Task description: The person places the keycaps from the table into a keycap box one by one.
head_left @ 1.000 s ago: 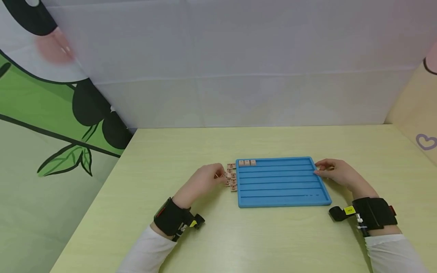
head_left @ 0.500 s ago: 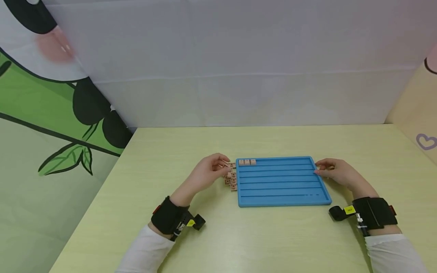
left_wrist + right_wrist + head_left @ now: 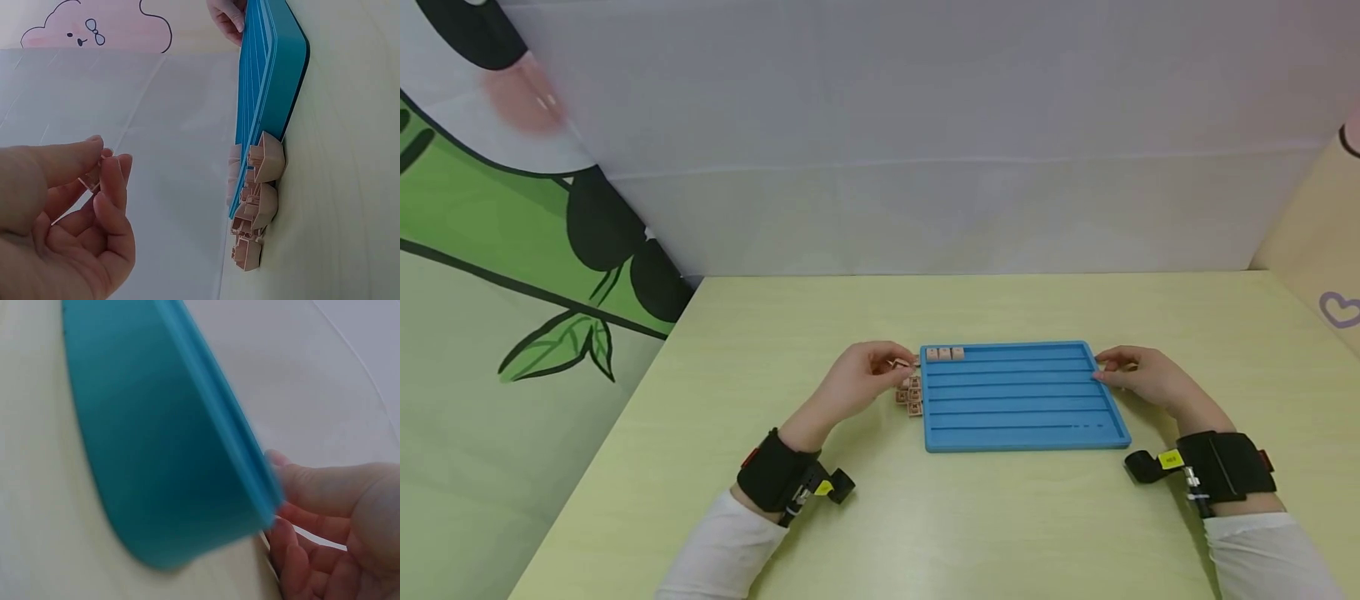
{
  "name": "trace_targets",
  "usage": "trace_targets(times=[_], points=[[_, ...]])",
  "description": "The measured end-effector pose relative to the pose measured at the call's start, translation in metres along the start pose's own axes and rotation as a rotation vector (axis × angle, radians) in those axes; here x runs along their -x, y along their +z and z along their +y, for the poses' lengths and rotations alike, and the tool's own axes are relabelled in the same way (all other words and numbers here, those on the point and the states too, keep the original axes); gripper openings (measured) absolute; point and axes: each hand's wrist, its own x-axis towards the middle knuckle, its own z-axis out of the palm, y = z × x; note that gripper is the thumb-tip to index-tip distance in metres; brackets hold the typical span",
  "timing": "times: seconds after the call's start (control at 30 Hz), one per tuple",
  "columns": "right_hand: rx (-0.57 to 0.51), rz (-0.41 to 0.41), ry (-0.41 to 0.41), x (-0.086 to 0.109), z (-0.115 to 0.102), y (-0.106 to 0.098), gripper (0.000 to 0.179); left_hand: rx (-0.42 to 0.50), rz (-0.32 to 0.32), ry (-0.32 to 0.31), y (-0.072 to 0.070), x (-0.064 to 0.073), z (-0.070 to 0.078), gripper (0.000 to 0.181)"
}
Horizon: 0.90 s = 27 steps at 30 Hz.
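"Hands first: where do they stand around the work?"

"Left hand [image 3: 868, 379] at nine o'clock, right hand [image 3: 1142, 382] at three, taking the head view's clock from the middle of the blue tray [image 3: 1022, 396], which lies between them."

"And the fingers?"

"On the left, thumb and fingertips are pinching a small pale tile [image 3: 92, 179], seen best in the left wrist view. On the right, thumb and curled fingers grip the tray's three o'clock edge, the thumb at the rim."

"Any difference from a second ago?"

"Back then the left fingertips were lower, beside the middle of the loose tiles [image 3: 913, 396]. Now they're up near the tray's ten o'clock corner. The right hand has kept its place, and so has the row of three tiles [image 3: 945, 353]."

"Where are those?"

"The row is inside the tray at ten o'clock, in the top channel. The loose ones lie on the counter [image 3: 1000, 525] at nine, right by the tray's side."

"Farther out?"

"White sheet [image 3: 895, 125] toward twelve, green print [image 3: 482, 208] toward ten."
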Motion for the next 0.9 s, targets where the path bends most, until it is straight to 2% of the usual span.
trace_targets(times=[0.23,0.4,0.57,0.8,0.9], points=[[0.001,-0.002,-0.004,0.001,0.0,0.0,0.051,-0.022,0.0,-0.016,-0.001,0.002,0.003,0.033],[-0.004,-0.002,0.0,0.0,0.001,0.001,0.052,-0.024,0.001,0.037,-0.002,0.003,0.007,0.036],[-0.01,-0.005,0.006,0.001,0.001,0.0,0.052,-0.027,0.005,0.063,-0.003,0.004,0.009,0.034],[-0.007,-0.003,0.015,0.002,0.0,0.001,0.052,-0.06,0.031,0.008,-0.002,0.004,0.01,0.031],[-0.011,-0.006,0.017,0.002,0.0,0.001,0.053,-0.08,0.038,0.002,-0.001,0.006,0.012,0.031]])
